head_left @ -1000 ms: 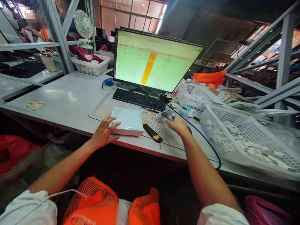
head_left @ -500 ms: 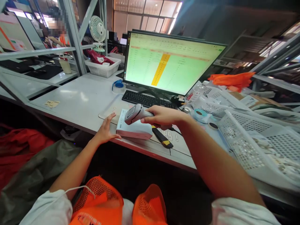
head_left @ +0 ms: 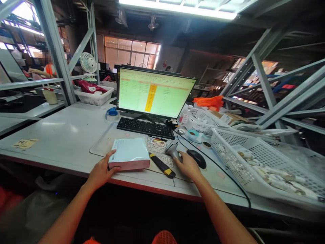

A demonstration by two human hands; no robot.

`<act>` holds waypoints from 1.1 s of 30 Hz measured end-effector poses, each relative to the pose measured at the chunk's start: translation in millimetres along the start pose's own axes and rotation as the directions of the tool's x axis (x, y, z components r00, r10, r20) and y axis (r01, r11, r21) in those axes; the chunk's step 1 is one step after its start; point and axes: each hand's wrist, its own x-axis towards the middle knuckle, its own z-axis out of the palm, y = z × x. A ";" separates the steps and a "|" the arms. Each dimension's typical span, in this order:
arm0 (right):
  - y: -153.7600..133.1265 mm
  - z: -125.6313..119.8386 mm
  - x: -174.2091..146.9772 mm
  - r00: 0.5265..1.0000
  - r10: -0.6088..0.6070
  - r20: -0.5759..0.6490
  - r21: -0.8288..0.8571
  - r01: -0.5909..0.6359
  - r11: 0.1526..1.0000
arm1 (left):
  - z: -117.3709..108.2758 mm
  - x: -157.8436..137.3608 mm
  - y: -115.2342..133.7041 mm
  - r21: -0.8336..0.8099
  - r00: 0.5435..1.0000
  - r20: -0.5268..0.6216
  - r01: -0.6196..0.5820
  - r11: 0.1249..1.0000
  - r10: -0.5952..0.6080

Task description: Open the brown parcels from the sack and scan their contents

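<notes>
A light blue and pink box (head_left: 132, 150) lies flat near the table's front edge. My left hand (head_left: 101, 172) holds its left end, thumb at the front side and fingers at the far left side. To the right, my right hand (head_left: 189, 166) is around the handle of a grey barcode scanner (head_left: 172, 149), which is low over the mat or resting on it; I cannot tell which. Between box and scanner lies a black and yellow utility knife (head_left: 161, 165). Just right of the scanner sits a black mouse (head_left: 197, 158).
Behind the box stand a keyboard (head_left: 144, 127) and a lit monitor (head_left: 137, 91). A blue tape dispenser (head_left: 112, 113) is left of the keyboard. White perforated baskets (head_left: 236, 162) crowd the right side. A cable (head_left: 228, 174) crosses the mat. Another person (head_left: 48, 66) is at the far left.
My right hand has brought the scanner from above the box down to the right, beside the mouse. My left hand has closed on the box's left end. The view has tilted upward.
</notes>
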 end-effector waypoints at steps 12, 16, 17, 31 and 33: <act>115.2 36.3 26.4 0.946 -0.127 -0.299 0.018 0.139 0.990 | 6.0 10.2 -32.8 -0.326 0.896 -0.379 0.107 0.939 -0.233; 110.7 39.3 19.6 0.951 -0.048 -0.305 0.017 0.056 0.998 | 5.7 8.3 -36.3 -0.316 0.889 -0.400 0.094 0.944 -0.222; 109.4 37.7 18.7 0.954 -0.024 -0.300 0.017 0.031 0.999 | 5.3 7.4 -36.7 -0.310 0.888 -0.401 0.099 0.946 -0.224; 96.4 29.0 15.8 0.959 0.139 -0.245 0.015 -0.140 0.990 | -3.7 3.1 -30.0 -0.255 0.863 -0.402 0.216 0.943 -0.306; 95.0 27.4 15.2 0.961 0.145 -0.235 0.017 -0.146 0.989 | -4.4 2.6 -30.7 -0.263 0.867 -0.396 0.209 0.942 -0.303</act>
